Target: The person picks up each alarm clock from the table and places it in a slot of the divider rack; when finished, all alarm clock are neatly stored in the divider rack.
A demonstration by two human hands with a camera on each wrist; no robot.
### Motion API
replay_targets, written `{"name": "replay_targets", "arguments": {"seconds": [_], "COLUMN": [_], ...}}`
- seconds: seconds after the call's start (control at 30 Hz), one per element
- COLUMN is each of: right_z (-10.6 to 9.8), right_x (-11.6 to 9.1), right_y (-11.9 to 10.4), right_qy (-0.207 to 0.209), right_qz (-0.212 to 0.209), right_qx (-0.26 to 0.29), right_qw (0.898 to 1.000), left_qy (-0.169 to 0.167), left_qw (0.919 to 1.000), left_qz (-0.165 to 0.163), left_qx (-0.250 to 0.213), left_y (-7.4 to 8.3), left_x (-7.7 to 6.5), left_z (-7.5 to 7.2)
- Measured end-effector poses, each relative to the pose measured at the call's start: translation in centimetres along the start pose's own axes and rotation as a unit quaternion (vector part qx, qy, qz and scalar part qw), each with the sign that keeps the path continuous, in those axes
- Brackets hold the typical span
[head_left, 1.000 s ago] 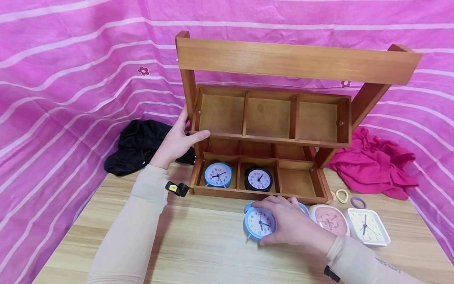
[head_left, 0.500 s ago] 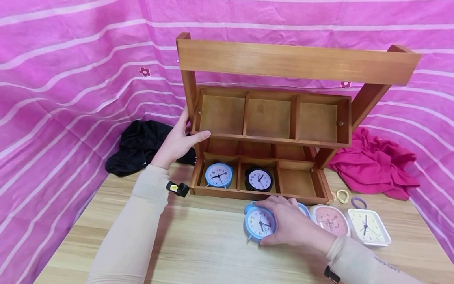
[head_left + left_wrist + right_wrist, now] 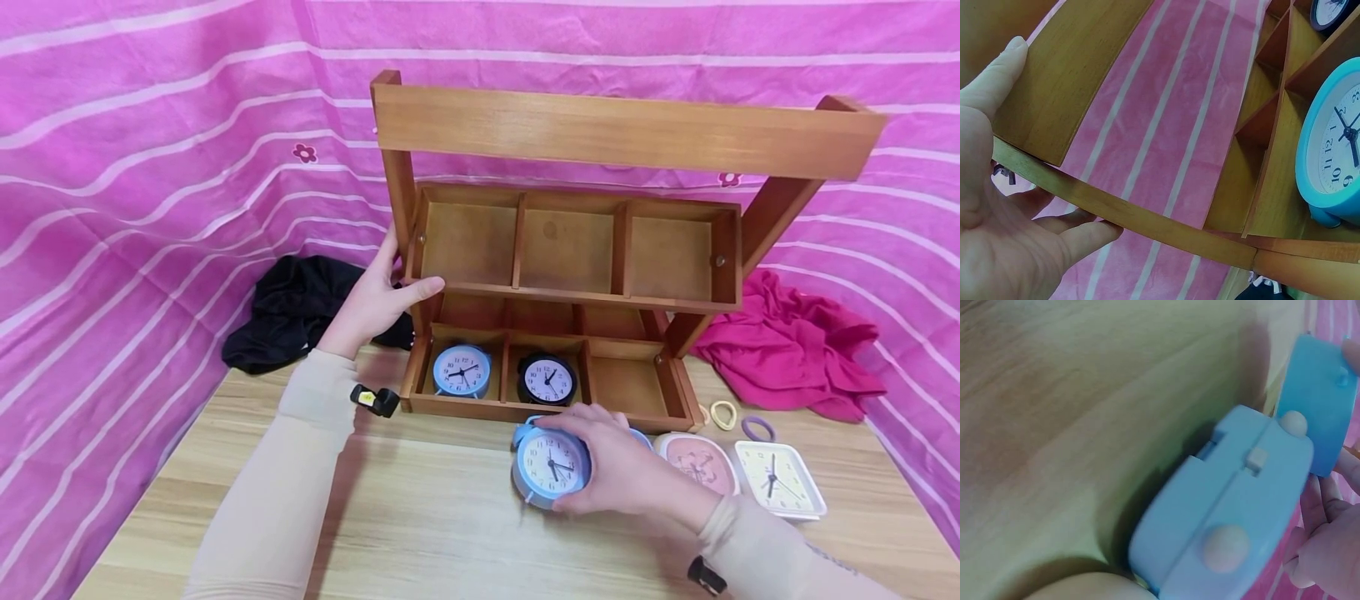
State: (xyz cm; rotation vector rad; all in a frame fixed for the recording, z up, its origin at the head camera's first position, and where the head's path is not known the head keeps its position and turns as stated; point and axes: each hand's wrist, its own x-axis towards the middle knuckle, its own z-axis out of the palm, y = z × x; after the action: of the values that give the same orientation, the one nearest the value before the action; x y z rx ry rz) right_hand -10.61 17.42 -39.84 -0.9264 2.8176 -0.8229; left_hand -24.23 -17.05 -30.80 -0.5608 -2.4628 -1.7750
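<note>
My left hand (image 3: 378,296) holds the left side of a wooden shelf (image 3: 630,125), thumb in front and fingers behind. The left wrist view shows that hand (image 3: 1016,212) around the side board (image 3: 1135,212). My right hand (image 3: 618,467) grips a round blue alarm clock (image 3: 552,464) in front of the lower tier. In the right wrist view the fingers hold the blue clock (image 3: 1316,403) at upper right. The lower tier has a blue alarm clock (image 3: 462,371) in its left compartment and a black one (image 3: 547,379) in the middle. Its right compartment holds nothing.
Right of my right hand stand a partly hidden blue clock (image 3: 642,439), a pink-faced clock (image 3: 697,467) and a square white clock (image 3: 780,479). Hair ties (image 3: 758,428) lie behind them. Black cloth (image 3: 292,308) lies left, magenta cloth (image 3: 795,350) right.
The blue clock in my right hand has shifted slightly and its face has turned a little. The right hand and forearm moved with it. My left hand stays on the shelf's side.
</note>
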Motion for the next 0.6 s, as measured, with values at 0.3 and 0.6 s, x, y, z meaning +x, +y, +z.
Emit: {"name": "replay_targets", "arguments": {"seconds": [0.3,0.6], "right_z": [-1.4,-2.8], "right_x": [0.0,0.2], "right_y": [-0.1,-0.3], "right_qy": [0.001,0.016], "right_qz": [-0.01,-0.011], "right_qx": [0.027,0.015], "right_qw": [1.0,1.0], "left_qy": [0.004,0.007], "left_qw": [0.9999,0.9997], "left_qz": [0.013,0.021], "left_qx": [-0.003,-0.005], "left_y": [-2.5,-2.5], "left_x": [1.1,0.9], "left_z": [-0.1,-0.2]}}
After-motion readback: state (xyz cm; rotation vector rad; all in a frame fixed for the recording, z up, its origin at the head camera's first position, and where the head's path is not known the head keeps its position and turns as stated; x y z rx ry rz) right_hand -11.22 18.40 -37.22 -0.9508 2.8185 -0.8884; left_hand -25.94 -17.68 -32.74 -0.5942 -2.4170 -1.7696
